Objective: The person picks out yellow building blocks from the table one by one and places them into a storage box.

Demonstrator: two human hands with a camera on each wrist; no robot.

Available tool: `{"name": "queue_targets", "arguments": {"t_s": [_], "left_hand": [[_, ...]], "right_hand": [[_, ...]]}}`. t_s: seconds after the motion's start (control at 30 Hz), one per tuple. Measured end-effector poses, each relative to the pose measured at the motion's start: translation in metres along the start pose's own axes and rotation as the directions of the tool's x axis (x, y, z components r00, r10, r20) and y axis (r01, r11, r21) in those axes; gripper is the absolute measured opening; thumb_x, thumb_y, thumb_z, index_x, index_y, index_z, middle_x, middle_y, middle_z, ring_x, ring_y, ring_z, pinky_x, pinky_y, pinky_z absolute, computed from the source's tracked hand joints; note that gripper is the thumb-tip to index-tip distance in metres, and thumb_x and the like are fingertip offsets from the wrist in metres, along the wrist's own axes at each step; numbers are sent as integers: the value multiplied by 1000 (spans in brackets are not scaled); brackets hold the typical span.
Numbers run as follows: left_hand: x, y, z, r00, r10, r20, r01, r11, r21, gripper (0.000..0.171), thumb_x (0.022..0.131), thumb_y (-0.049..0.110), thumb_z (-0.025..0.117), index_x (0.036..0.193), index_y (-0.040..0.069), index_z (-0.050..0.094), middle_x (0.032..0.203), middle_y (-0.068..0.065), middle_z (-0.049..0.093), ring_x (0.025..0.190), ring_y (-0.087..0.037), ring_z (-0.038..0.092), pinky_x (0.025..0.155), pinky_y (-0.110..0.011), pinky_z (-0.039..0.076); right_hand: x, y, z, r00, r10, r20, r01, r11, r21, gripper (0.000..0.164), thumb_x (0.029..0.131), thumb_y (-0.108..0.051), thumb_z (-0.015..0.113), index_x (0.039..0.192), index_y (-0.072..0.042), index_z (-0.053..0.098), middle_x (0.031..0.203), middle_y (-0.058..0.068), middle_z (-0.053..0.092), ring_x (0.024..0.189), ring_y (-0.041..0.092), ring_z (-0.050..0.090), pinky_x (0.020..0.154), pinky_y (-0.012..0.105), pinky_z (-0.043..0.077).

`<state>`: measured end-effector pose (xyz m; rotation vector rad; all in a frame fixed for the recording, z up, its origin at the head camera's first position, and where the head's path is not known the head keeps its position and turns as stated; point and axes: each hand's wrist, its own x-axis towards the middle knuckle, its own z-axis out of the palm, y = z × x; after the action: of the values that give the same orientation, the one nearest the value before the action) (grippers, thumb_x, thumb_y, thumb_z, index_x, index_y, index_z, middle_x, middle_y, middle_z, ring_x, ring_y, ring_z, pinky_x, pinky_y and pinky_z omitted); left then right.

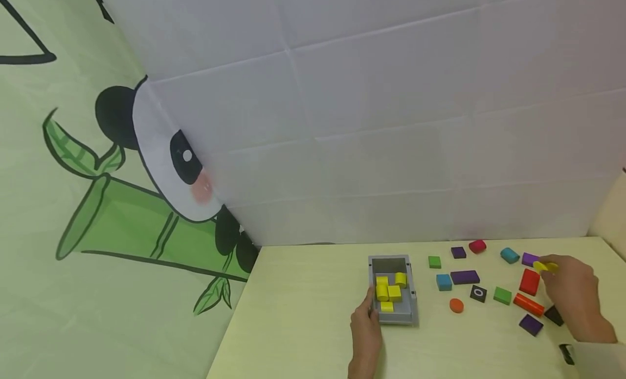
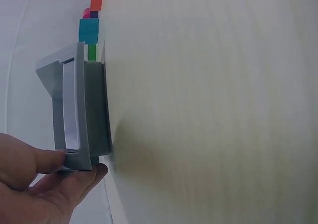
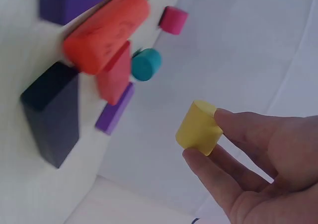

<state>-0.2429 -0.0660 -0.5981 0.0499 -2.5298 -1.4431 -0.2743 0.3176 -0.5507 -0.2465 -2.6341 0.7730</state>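
Note:
A grey box (image 1: 413, 297) stands on the table with several yellow blocks (image 1: 394, 293) in it. My left hand (image 1: 366, 331) grips the box's left wall; in the left wrist view the thumb (image 2: 49, 160) lies on the rim and the fingers are under it outside. My right hand (image 1: 572, 292) pinches a yellow cylinder block (image 3: 198, 127) between thumb and fingertips, raised over the blocks at the right. Near it lie a red block (image 1: 530, 281), a purple block (image 1: 529, 259) and an orange-red cylinder (image 1: 529, 304).
Between box and right hand lie a blue block (image 1: 444, 282), a long purple block (image 1: 465, 277), an orange disc (image 1: 456, 305), a black block with a white ring (image 1: 478, 293) and green blocks (image 1: 502, 295). A white cloth wall (image 1: 371, 150) rises behind the table.

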Motion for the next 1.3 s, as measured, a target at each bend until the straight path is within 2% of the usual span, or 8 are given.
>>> {"name": "queue_targets", "arguments": {"t_s": [0.17, 0.27, 0.37, 0.57, 0.63, 0.73, 0.97, 1.3], "left_hand": [[0, -1, 0, 1000, -11, -4, 11, 1000, 9, 57, 85, -7, 56, 133, 22, 45, 127, -13, 50, 111, -23, 46, 88, -38, 48], [0, -1, 1, 1000, -6, 0, 6, 1000, 9, 57, 84, -7, 56, 133, 22, 45, 128, -12, 49, 111, -23, 46, 87, -38, 48], [-1, -2, 1, 1000, -4, 1, 4, 1000, 6, 58, 84, -7, 56, 133, 22, 45, 128, -12, 49, 111, -23, 46, 87, -38, 48], [0, -2, 2, 1000, -3, -2, 3, 1000, 9, 58, 84, -7, 56, 133, 22, 45, 126, -14, 51, 109, -24, 48, 85, -38, 50], [0, -1, 1, 1000, -4, -6, 4, 1000, 12, 58, 84, -7, 56, 133, 22, 46, 125, -15, 51, 109, -24, 48, 85, -38, 50], [0, 1, 1, 1000, -5, -11, 6, 1000, 14, 57, 84, -8, 56, 132, 21, 46, 125, -15, 52, 110, -24, 47, 86, -39, 49], [0, 2, 1, 1000, -13, -9, 13, 1000, 12, 57, 84, -8, 56, 133, 19, 46, 126, -14, 51, 111, -24, 46, 88, -39, 47], [0, 2, 2, 1000, -16, -2, 16, 1000, -6, 57, 84, -9, 55, 133, 19, 45, 128, -13, 49, 113, -24, 45, 89, -38, 47]], "right_hand": [[-2, -18, 2, 999, -27, 39, 24, 997, 79, 22, 81, 2, 58, 102, 8, 59, 104, 37, 51, 50, 27, 43, 33, 31, 38], [-3, -27, 6, 997, -31, 67, 24, 995, 101, 24, 81, 2, 59, 104, 7, 59, 107, 37, 50, 52, 26, 46, 36, 30, 40], [-2, -34, 12, 994, -101, 36, 97, 990, 104, 26, 77, 4, 64, 102, 7, 60, 104, 35, 53, 63, 31, 50, 38, 31, 41], [-5, -50, 26, 968, -244, -50, 248, 961, 121, 25, 68, 7, 70, 93, 4, 64, 96, 31, 59, 85, 48, 53, 60, 56, 51], [-7, -58, 29, 969, -245, -40, 249, 960, 128, 25, 68, 6, 71, 92, 3, 64, 93, 29, 60, 83, 47, 53, 63, 59, 50], [-9, -69, 35, 969, -245, -22, 246, 960, 137, 26, 69, 5, 72, 94, 2, 65, 91, 26, 61, 79, 43, 53, 58, 54, 52], [-14, -96, 49, 966, -236, 103, 215, 959, 183, 28, 74, 2, 71, 101, 0, 63, 99, 24, 61, 90, 42, 53, 70, 51, 54], [-21, -126, 67, 954, -255, 156, 211, 944, 253, 29, 76, 3, 68, 103, -3, 63, 106, 20, 60, 95, 38, 54, 75, 49, 53]]}}
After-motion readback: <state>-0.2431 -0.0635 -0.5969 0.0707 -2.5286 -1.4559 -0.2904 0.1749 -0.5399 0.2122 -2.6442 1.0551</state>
